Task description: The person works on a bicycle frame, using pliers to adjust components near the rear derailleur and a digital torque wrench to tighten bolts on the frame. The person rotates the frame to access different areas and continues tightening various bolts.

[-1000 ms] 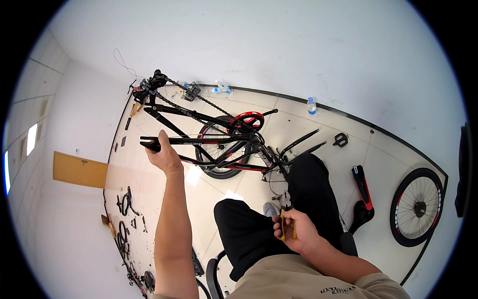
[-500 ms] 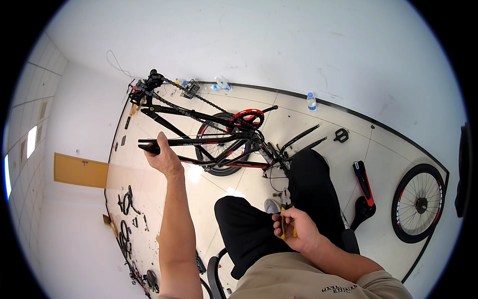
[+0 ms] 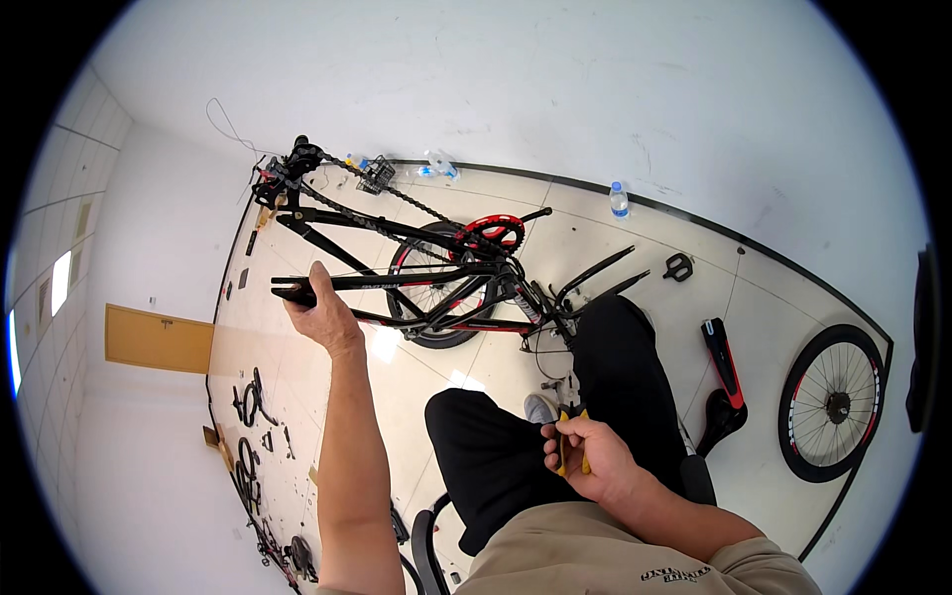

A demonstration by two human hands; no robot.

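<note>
Black bike frame lies stripped, one wheel off beside it. Left hand clasps its tube end; right hand grips yellow-handled pliers, so work looks unfinished.

One bicycle frame, one loose wheel, one water bottle.

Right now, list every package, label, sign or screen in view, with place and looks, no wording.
Plastic bottle: stands by the far wall, clear with a blue cap and a pale label band.
Bicycle frame: black and red tubes with pale lettering; left hand grips it.
No signs or screens show.
</note>
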